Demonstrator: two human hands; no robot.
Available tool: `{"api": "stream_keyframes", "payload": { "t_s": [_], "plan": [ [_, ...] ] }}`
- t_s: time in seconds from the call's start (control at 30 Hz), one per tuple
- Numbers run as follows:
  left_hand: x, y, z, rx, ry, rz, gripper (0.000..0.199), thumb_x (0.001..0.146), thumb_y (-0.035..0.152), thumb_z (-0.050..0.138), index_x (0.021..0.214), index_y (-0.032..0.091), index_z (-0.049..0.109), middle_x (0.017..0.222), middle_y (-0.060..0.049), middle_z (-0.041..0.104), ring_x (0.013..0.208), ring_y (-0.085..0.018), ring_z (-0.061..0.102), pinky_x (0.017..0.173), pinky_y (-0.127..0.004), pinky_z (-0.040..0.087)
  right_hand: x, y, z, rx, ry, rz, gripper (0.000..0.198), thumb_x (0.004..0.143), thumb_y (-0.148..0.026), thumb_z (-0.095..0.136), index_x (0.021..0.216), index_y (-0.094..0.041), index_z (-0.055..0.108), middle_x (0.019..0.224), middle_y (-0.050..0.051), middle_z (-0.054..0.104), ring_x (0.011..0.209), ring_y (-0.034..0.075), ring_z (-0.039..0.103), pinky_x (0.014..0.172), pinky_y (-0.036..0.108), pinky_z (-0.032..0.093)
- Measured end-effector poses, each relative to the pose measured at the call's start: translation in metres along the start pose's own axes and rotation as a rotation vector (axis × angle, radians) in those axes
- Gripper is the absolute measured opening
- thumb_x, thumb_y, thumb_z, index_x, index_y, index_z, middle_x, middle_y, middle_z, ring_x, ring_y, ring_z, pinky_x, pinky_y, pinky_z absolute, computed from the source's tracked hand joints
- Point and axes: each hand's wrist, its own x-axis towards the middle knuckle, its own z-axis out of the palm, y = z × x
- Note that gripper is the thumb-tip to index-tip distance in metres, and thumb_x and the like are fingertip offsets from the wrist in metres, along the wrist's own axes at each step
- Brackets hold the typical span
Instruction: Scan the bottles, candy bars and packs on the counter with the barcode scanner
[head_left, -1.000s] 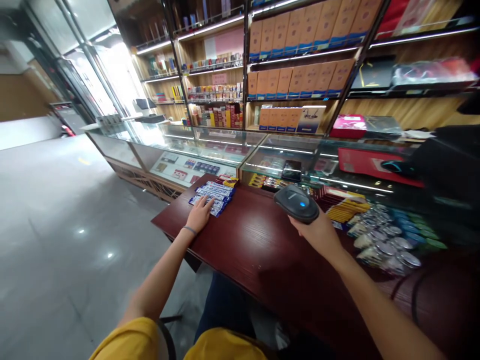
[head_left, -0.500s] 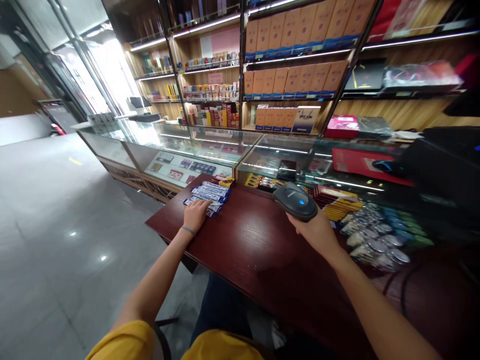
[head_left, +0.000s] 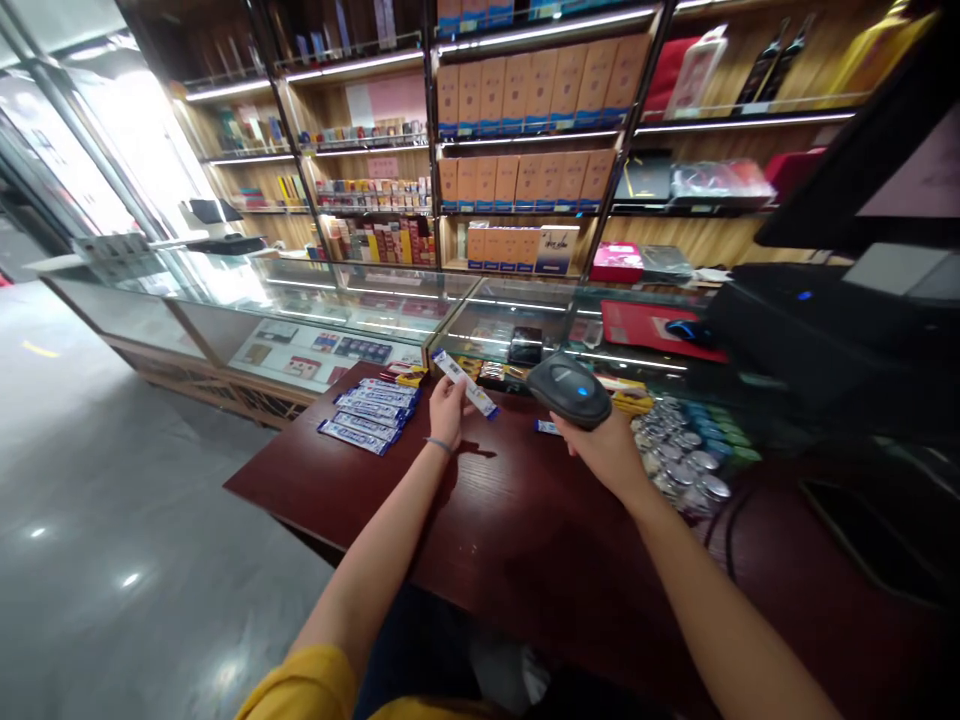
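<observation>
My left hand (head_left: 448,410) grips a long white packet with blue ends (head_left: 466,384), raised at a slant above the table. A black barcode scanner (head_left: 570,388) with a lit blue spot is held in my right hand (head_left: 604,450), its head pointing away towards the glass counter. On the dark red table (head_left: 495,540), left of my left hand, similar blue-and-white packets (head_left: 367,412) lie in a rough row. One more such packet (head_left: 547,427) lies partly hidden by the scanner and my right hand.
Right of my right hand stand several clear jars with silver lids (head_left: 686,465), with blue and green packs (head_left: 724,430) beyond. Yellow-and-red packs (head_left: 631,396) lie behind them. A glass counter (head_left: 360,300) borders the table's far side. A dark phone-like slab (head_left: 874,540) lies at right.
My left hand has lifted one packet off the row and moved right towards the scanner. A packet now shows beside the scanner. The view has turned right.
</observation>
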Motion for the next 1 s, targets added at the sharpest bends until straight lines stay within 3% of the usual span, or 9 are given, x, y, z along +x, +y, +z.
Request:
{"api": "stream_keyframes", "payload": {
  "t_s": [0.17, 0.3, 0.43, 0.63, 0.8, 0.9, 1.0],
  "plan": [
    [-0.011, -0.011, 0.006, -0.067, -0.152, -0.185, 0.035, 0.077, 0.028, 0.078, 0.107, 0.018, 0.061, 0.105, -0.007, 0.073, 0.089, -0.02, 0.074, 0.069, -0.028, 0.062, 0.005, 0.005, -0.012, -0.249, -0.205, 0.014, 0.049, 0.079, -0.035, 0.076, 0.124, -0.025, 0.059, 0.096, 0.005, 0.078, 0.093, 0.029, 0.075, 0.078, 0.038, 0.058],
    [-0.015, -0.013, 0.001, -0.054, -0.199, -0.191, 0.041, 0.073, 0.023, 0.079, 0.11, 0.017, 0.062, 0.107, -0.008, 0.072, 0.089, -0.021, 0.074, 0.071, -0.03, 0.062, 0.007, 0.009, -0.014, -0.416, -0.294, 0.087, 0.048, 0.076, -0.032, 0.076, 0.121, -0.026, 0.06, 0.107, 0.008, 0.079, 0.104, 0.033, 0.074, 0.091, 0.044, 0.055],
    [-0.017, -0.012, 0.001, -0.045, -0.227, -0.184, 0.04, 0.075, 0.024, 0.079, 0.111, 0.016, 0.065, 0.109, -0.01, 0.072, 0.09, -0.023, 0.074, 0.073, -0.032, 0.062, 0.007, 0.01, -0.011, -0.479, -0.293, 0.102, 0.047, 0.073, -0.031, 0.076, 0.119, -0.024, 0.066, 0.11, 0.011, 0.079, 0.106, 0.036, 0.073, 0.092, 0.046, 0.055],
    [-0.018, -0.011, 0.0, -0.193, -0.274, -0.266, 0.043, 0.083, 0.024, 0.076, 0.123, 0.019, 0.06, 0.119, -0.012, 0.073, 0.097, -0.023, 0.075, 0.077, -0.03, 0.061, 0.01, -0.002, -0.017, -0.326, -0.237, 0.15, 0.048, 0.077, -0.035, 0.069, 0.123, -0.021, 0.066, 0.085, 0.005, 0.078, 0.079, 0.028, 0.074, 0.068, 0.037, 0.055],
    [-0.019, -0.014, -0.001, -0.317, -0.354, -0.407, 0.041, 0.094, 0.026, 0.068, 0.133, 0.02, 0.057, 0.129, -0.013, 0.072, 0.104, -0.02, 0.073, 0.081, -0.029, 0.059, 0.013, -0.014, -0.035, -0.227, -0.144, 0.171, 0.042, 0.079, -0.041, 0.068, 0.115, -0.02, 0.066, 0.065, 0.0, 0.07, 0.043, 0.018, 0.057, 0.046, 0.032, 0.045],
    [-0.019, -0.017, -0.001, -0.283, -0.368, -0.416, 0.047, 0.095, 0.027, 0.067, 0.14, 0.023, 0.055, 0.13, -0.011, 0.071, 0.106, -0.02, 0.072, 0.085, -0.03, 0.059, 0.014, -0.016, -0.049, -0.173, -0.045, 0.182, 0.031, 0.08, -0.042, 0.07, 0.103, -0.021, 0.064, 0.058, -0.002, 0.066, 0.039, 0.016, 0.052, 0.044, 0.03, 0.043],
    [-0.021, -0.016, 0.004, -0.087, -0.433, -0.333, 0.054, 0.097, 0.032, 0.064, 0.149, 0.025, 0.05, 0.131, -0.011, 0.071, 0.111, -0.022, 0.071, 0.089, -0.034, 0.058, 0.014, -0.017, -0.063, -0.119, 0.061, 0.179, 0.022, 0.081, -0.041, 0.071, 0.088, -0.023, 0.061, 0.051, -0.005, 0.059, 0.039, 0.014, 0.05, 0.045, 0.029, 0.043]
  ]
}}
